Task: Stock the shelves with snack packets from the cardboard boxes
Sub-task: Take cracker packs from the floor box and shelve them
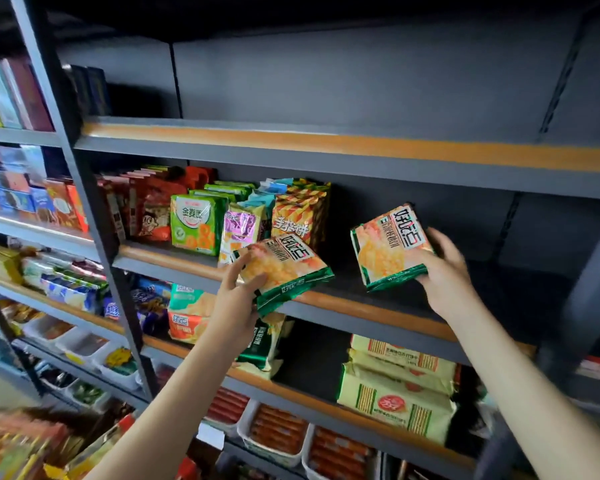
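- Your left hand point(238, 299) is gripping a snack packet point(284, 268) by its lower corner, with fingers curling round the shiny, crinkly wrapper.
- This packet is flat and squarish. It is showing an orange and white front with a green band along the bottom, and it is leaning out over the orange front strip of the middle shelf point(361, 310).
- Your right hand point(445, 275) is holding a second packet point(390, 249) of the same kind by its right side.
- The second packet is standing almost upright, tipping a little, low over the dark shelf board. You cannot tell if it is touching the board.
- Dark shelf board is showing between the two packets, and more open room is running off to the right of your right hand.
- A green packet point(194, 223) and an orange striped packet point(300, 213) are standing close together at the left, just behind the first one.
- Soft pale yellow packets point(399, 389) are lying stacked on the shelf below.
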{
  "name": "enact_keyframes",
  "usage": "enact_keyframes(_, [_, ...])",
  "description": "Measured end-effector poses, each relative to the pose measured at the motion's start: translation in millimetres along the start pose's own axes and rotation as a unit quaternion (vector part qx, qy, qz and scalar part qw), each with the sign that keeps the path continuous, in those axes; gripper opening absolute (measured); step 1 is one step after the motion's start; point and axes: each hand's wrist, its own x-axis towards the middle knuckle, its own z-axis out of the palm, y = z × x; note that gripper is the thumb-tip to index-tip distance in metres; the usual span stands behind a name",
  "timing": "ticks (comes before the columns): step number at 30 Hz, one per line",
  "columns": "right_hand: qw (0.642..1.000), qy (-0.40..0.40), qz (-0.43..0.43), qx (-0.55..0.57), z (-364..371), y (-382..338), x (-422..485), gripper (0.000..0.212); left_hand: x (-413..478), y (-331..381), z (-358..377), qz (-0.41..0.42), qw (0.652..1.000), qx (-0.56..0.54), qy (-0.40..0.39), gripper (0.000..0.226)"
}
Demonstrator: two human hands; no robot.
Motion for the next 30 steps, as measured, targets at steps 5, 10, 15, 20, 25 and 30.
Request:
enact_keyframes(5, [0.961, -0.039, -0.115, -0.248, 0.8, 27.6, 72.2, 0.046, 25.8, -11.3, 34.6, 0.048, 0.998, -0.010, -0.033, 0.040])
enact_keyframes(10, [0.908, -0.166, -0.165, -0.348, 5.1, 51.5, 135.7, 0.043, 53.4, -27.8, 63.3, 0.130, 0.990, 0.025, -0.040, 0.043])
enact_keyframes(15, [0.750, -0.229, -0.294, -0.547, 16.0, 56.0, 174.4, 0.044, 62.2, -39.1, 74.0, 0.228, 0.970, 0.075, -0.034, 0.043])
enact_keyframes(20, [0.580, -0.133, -0.386, -0.705, 16.5, 77.8, 191.2, 0.043, 74.0, -34.7, 66.5, 0.281, 0.957, 0.069, -0.015, 0.041])
enact_keyframes(25, [0.554, -0.083, -0.391, -0.731, 26.8, 77.0, 191.9, 0.049, 79.0, -24.7, 58.8, 0.318, 0.946, 0.062, -0.009, 0.041])
enact_keyframes(30, [0.474, -0.095, -0.329, -0.811, 43.1, 79.5, 197.4, 0.075, 87.9, -23.6, 50.9, 0.324, 0.942, 0.081, -0.017, 0.042])
